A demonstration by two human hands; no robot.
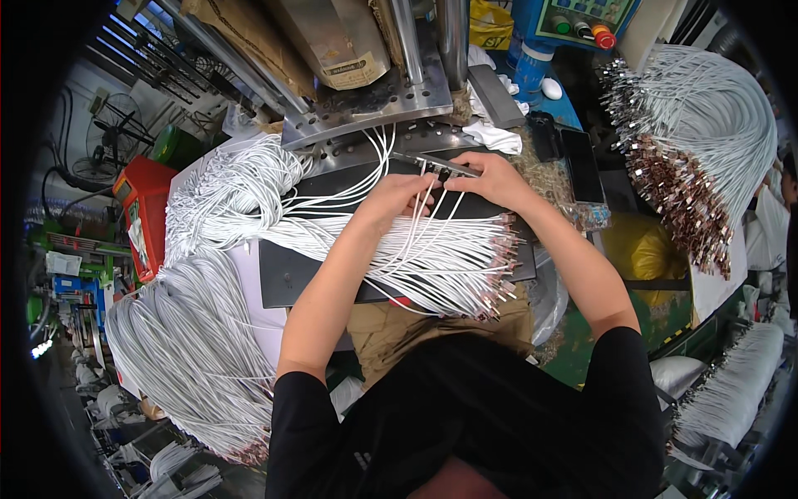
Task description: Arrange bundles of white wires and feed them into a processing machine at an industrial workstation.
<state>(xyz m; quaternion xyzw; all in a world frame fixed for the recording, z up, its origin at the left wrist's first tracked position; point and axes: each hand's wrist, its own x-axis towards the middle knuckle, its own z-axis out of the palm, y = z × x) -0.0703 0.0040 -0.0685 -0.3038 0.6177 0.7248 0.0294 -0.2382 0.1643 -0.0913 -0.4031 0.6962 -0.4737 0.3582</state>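
At the front of the metal press bed, my right hand (496,180) grips the end of a narrow metal mould bar (426,158) with dark fittings along it. My left hand (397,198) is closed beside those fittings, its fingers pinching a white cable (422,209). A few white cables loop from the bar down toward me. Below both hands lies a fanned bundle of white cables (453,258), its copper-coloured connector ends pointing right. More white cables (382,150) run from under the press to the left. My fingers partly hide the cable ends at the bar.
Steel columns and a press plate (366,108) stand just beyond my hands. Coiled white cables (241,183) and a long grey-white bundle (191,341) fill the left. A red bin (141,208) is farther left. At right are a phone (582,165), a control box (586,21) and hanging cables (698,125).
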